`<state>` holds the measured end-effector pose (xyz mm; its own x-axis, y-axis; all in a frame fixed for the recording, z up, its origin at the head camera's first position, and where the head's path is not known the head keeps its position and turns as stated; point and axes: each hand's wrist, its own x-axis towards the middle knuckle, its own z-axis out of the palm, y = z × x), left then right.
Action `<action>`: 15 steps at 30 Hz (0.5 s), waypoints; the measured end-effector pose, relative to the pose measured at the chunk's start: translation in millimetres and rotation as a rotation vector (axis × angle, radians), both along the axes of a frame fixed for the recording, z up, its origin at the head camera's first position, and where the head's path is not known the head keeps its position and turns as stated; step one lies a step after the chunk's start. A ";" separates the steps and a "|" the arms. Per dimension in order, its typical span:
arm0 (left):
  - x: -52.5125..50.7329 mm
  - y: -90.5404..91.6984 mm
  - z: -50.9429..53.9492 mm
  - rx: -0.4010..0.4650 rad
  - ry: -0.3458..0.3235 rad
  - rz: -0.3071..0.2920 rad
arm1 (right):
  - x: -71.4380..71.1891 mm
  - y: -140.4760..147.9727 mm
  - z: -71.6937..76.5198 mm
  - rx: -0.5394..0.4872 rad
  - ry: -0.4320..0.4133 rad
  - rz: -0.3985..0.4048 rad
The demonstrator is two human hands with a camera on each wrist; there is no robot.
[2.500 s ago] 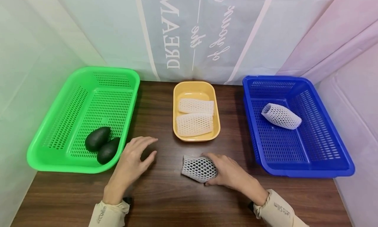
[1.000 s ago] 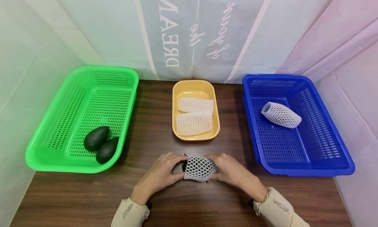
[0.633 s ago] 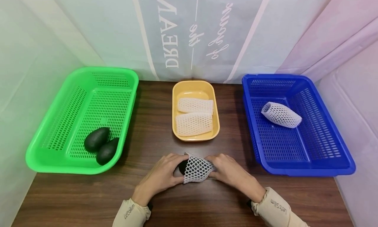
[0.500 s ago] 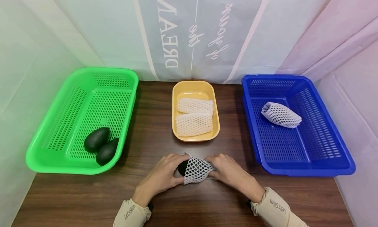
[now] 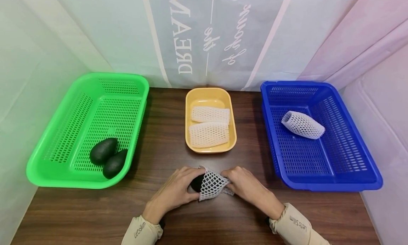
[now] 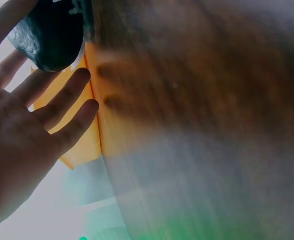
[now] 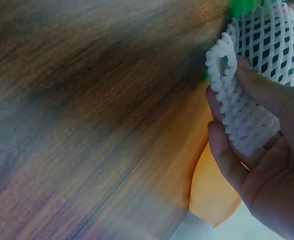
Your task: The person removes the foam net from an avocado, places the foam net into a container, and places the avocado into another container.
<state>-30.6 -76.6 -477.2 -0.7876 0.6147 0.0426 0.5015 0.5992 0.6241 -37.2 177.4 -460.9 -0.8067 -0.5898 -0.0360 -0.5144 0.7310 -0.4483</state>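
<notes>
Up front on the surface (image 5: 204, 223), fingers of left hand (image 5: 173, 190) hold dark fruit (image 5: 196, 183), those of right hand (image 5: 244, 183) pinch white net sleeve (image 5: 211, 184) partly over it, yellow tray (image 5: 205, 101) beyond, between green basket (image 5: 70, 181) and blue basket (image 5: 331, 186).

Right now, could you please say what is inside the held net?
A dark fruit, bare at one end, shows through the net; whatever the right hand covers cannot be seen.

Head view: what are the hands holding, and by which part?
The left hand holds the avocado around its bare end; the right hand pinches the white foam net sleeve by its flattened open end.
</notes>
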 end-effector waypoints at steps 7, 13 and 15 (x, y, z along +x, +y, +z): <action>-0.3 -3.4 3.6 -0.004 0.057 0.004 | -0.7 -0.2 2.3 -0.015 -0.013 0.002; -1.7 -9.9 7.3 -0.014 0.137 0.014 | -2.4 0.4 9.3 -0.013 -0.008 -0.002; -2.2 -12.8 8.9 -0.009 0.153 0.022 | -3.0 1.7 11.9 -0.011 0.000 -0.005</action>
